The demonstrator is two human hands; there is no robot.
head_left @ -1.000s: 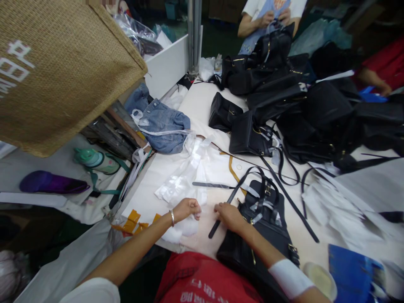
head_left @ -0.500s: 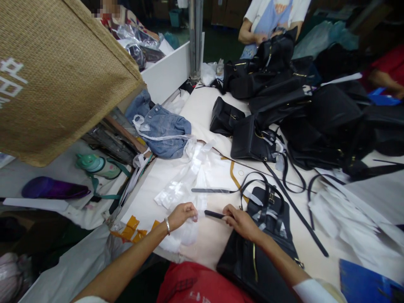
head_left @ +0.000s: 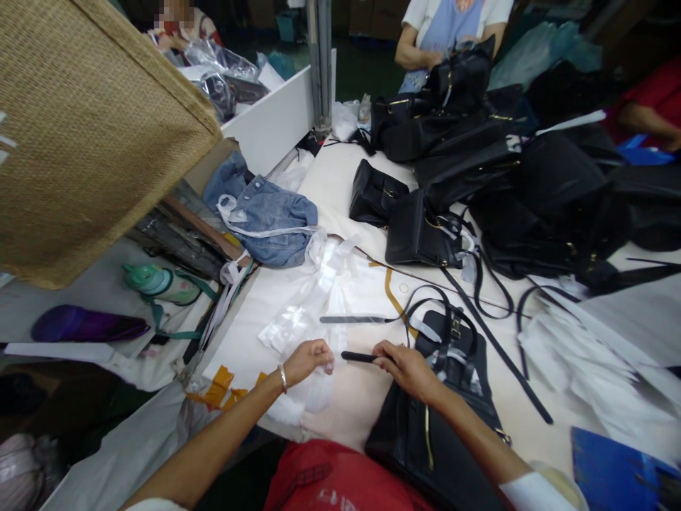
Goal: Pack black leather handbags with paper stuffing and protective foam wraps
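Observation:
My right hand [head_left: 407, 370] grips a black strap [head_left: 357, 356] near its end, and the tip points left toward my other hand. My left hand [head_left: 308, 362] is closed in a pinch just left of that tip, apart from it. Whatever its fingers hold is too small to make out; clear plastic film [head_left: 319, 397] lies right beneath. Under my right forearm a black backpack [head_left: 404, 426] with gold zips lies at the table's front edge. A second strap end [head_left: 354, 319] rests flat beyond my hands.
Several black bags [head_left: 462, 149] are heaped at the back right, where a person in an apron [head_left: 444, 35] handles one. A denim item [head_left: 271, 220] lies left, near a green bottle [head_left: 159, 280]. White sheets [head_left: 574, 369] and a blue item [head_left: 611, 468] are on the right.
The view has shifted slightly. The strap end in my right hand lies a little more level. My left hand keeps its pinch, and both hands stay almost in place.

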